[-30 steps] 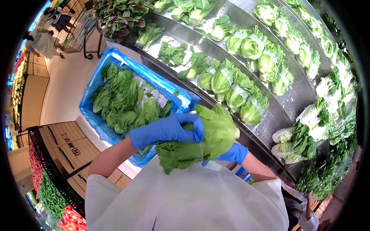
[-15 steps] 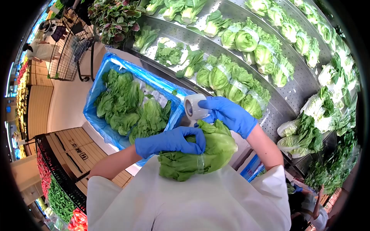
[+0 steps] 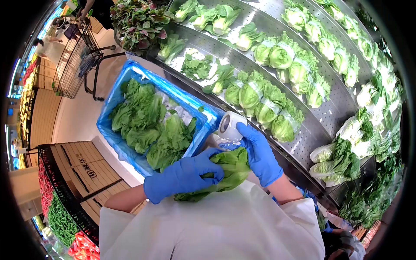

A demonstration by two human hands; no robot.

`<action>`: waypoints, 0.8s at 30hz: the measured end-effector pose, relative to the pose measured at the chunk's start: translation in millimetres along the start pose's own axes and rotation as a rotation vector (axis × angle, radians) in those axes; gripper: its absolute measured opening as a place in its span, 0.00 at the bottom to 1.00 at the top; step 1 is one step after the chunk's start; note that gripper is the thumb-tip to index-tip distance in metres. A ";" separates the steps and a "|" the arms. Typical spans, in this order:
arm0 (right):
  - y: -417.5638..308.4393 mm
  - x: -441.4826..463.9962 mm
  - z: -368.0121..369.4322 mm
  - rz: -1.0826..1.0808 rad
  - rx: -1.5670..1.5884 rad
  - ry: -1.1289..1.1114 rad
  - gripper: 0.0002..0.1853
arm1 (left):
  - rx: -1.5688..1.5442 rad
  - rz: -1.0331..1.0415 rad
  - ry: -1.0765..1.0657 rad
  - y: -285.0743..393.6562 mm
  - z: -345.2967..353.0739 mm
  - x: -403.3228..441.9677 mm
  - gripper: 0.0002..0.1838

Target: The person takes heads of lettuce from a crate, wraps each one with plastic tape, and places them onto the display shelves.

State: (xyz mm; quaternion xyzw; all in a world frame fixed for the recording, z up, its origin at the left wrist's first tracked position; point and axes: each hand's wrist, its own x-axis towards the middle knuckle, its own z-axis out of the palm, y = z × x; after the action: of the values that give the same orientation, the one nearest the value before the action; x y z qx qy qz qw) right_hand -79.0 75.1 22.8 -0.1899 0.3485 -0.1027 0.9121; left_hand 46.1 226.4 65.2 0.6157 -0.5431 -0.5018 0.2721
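Both my hands wear blue gloves. My left hand is closed on a leafy green lettuce, held level against my white-clothed front. In my right hand is a roll of clear tape, gripped at its right side, just above the lettuce and close to its right end. Some shiny film shows between the roll and the lettuce. Beyond my left hand stands a blue-lined crate with loose green lettuces in it.
Stepped metal shelves with wrapped lettuces and cabbages run along the right. A wood-panelled stand with peppers is at lower left. A shopping cart and people are at upper left. Another person is at lower right.
My right hand came out from behind the lettuce with the tape roll, then moved down beside its right end. The lettuce has turned in my left hand. The cart has come nearer.
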 end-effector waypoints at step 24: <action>20.6 -67.7 55.3 -0.404 -0.918 -0.218 0.28 | -0.791 -0.054 0.512 -64.0 -37.4 -9.1 0.12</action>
State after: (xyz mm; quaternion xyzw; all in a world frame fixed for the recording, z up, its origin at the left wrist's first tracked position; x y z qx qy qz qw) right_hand -90.4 130.6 92.5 -0.6440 0.2170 -0.0928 0.7277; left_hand 106.5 243.9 24.8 0.5825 -0.2094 -0.5092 0.5979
